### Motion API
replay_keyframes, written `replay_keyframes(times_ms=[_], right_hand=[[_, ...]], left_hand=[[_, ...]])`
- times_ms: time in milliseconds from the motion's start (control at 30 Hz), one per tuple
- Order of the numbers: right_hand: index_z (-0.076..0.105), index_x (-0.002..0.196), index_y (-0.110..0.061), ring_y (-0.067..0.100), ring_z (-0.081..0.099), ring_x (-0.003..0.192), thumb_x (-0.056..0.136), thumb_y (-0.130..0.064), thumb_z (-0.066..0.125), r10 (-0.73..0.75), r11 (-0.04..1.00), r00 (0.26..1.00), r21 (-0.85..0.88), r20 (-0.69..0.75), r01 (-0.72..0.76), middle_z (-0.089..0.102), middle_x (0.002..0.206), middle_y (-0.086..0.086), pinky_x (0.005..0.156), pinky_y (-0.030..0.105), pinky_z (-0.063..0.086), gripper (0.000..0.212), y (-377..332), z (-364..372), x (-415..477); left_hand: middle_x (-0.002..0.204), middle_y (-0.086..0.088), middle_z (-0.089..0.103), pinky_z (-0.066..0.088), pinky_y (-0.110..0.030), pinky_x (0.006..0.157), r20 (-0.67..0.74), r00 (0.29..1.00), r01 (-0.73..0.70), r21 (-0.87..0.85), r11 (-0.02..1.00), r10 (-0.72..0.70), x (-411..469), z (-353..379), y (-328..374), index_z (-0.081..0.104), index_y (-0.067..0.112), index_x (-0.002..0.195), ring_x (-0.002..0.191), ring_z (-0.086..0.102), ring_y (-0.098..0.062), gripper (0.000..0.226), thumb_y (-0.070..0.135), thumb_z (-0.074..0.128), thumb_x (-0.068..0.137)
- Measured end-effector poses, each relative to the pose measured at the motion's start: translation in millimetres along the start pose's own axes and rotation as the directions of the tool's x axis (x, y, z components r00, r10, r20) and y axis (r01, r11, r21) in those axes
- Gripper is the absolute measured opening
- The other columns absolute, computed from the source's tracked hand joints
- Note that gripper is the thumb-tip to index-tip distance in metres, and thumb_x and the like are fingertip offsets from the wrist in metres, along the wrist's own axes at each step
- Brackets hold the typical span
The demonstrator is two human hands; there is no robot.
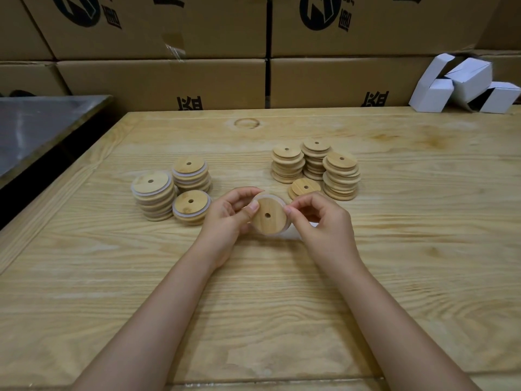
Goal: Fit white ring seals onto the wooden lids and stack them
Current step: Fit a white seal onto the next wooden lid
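Above the table's middle I hold a round wooden lid with a small centre hole. My left hand grips its left edge, thumb on its face. My right hand pinches the white ring seal that lies around the lid's rim on the right. Left of my hands stand three stacks of lids with white seals. To the right stand three stacks of bare wooden lids, with a short pile of bare lids in front of them.
The wooden table stretches wide around my arms. A dark metal surface borders it on the left. Brown cardboard boxes wall the far side. Several white folded cartons lie at the back right.
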State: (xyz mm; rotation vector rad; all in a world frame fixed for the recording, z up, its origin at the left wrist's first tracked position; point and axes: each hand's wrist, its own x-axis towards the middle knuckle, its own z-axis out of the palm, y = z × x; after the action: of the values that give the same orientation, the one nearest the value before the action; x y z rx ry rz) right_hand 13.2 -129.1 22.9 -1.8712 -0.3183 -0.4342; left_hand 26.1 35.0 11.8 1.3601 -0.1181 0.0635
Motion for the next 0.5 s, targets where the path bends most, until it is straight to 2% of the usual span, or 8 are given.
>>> replay_keyframes(times_ms=[100,167,267,367,433,500], right_hand=[[0.065,0.083,-0.029,0.010,0.065,0.074,0.087,-0.011,0.064,0.019,0.998,0.999,0.065,-0.040,-0.016,0.065,0.082,-0.008,0.067,0.023,0.049,0.019,-0.9,-1.9,1.8],[0.066,0.090,-0.035,0.012,0.066,0.075,0.087,-0.010,0.063,0.016,0.994,1.000,0.112,-0.025,-0.013,0.065,0.087,-0.011,0.068,0.024,0.049,0.025,-1.8,-2.7,2.4],[0.067,0.111,-0.023,0.005,0.061,0.080,0.083,-0.013,0.069,-0.044,0.999,0.995,0.028,0.094,0.041,0.064,0.093,-0.008,0.074,0.019,0.047,0.030,1.3,-0.8,-0.2],[0.057,0.127,-0.017,0.003,0.058,0.082,0.079,-0.014,0.073,-0.065,0.995,0.983,-0.061,0.173,0.076,0.064,0.097,-0.001,0.077,0.016,0.046,0.050,5.3,3.7,-2.2],[0.057,0.126,-0.014,-0.003,0.056,0.077,0.078,-0.013,0.074,-0.069,0.996,0.988,-0.044,0.136,0.075,0.064,0.093,-0.005,0.075,0.010,0.043,0.051,6.0,5.2,-1.6],[0.059,0.125,-0.015,-0.004,0.056,0.073,0.078,-0.013,0.074,-0.030,0.999,0.992,-0.010,0.122,0.031,0.064,0.090,-0.011,0.074,0.009,0.044,0.050,6.2,6.0,-1.6]], left_hand=[[0.077,0.004,0.071,0.054,-0.025,0.051,-0.056,0.998,0.034,-0.054,0.998,-0.037,0.2,0.8,1.8,0.063,0.012,0.097,0.071,0.066,-0.007,0.016,0.005,0.051,0.091],[0.074,0.004,0.071,0.053,-0.024,0.050,-0.119,0.992,0.044,-0.050,0.998,-0.049,1.3,-0.1,2.9,0.063,0.012,0.097,0.070,0.065,-0.008,0.014,0.007,0.051,0.092],[0.079,-0.002,0.070,0.055,-0.025,0.052,-0.151,0.985,0.074,-0.057,0.996,-0.082,1.2,0.1,4.0,0.062,0.009,0.101,0.073,0.064,-0.016,0.014,0.009,0.051,0.092],[0.092,-0.013,0.067,0.058,-0.030,0.055,-0.105,0.987,0.110,-0.087,0.990,-0.119,-1.3,3.0,6.1,0.058,0.007,0.112,0.076,0.067,-0.024,0.021,0.010,0.049,0.093],[0.093,-0.012,0.066,0.057,-0.029,0.052,-0.059,0.992,0.106,-0.074,0.992,-0.110,-3.3,4.7,6.8,0.057,0.012,0.115,0.069,0.069,-0.019,0.023,0.010,0.049,0.093],[0.099,-0.010,0.066,0.058,-0.031,0.054,-0.002,0.995,0.104,-0.083,0.991,-0.105,-5.5,5.8,6.4,0.053,0.012,0.122,0.070,0.069,-0.019,0.036,0.012,0.055,0.086]])
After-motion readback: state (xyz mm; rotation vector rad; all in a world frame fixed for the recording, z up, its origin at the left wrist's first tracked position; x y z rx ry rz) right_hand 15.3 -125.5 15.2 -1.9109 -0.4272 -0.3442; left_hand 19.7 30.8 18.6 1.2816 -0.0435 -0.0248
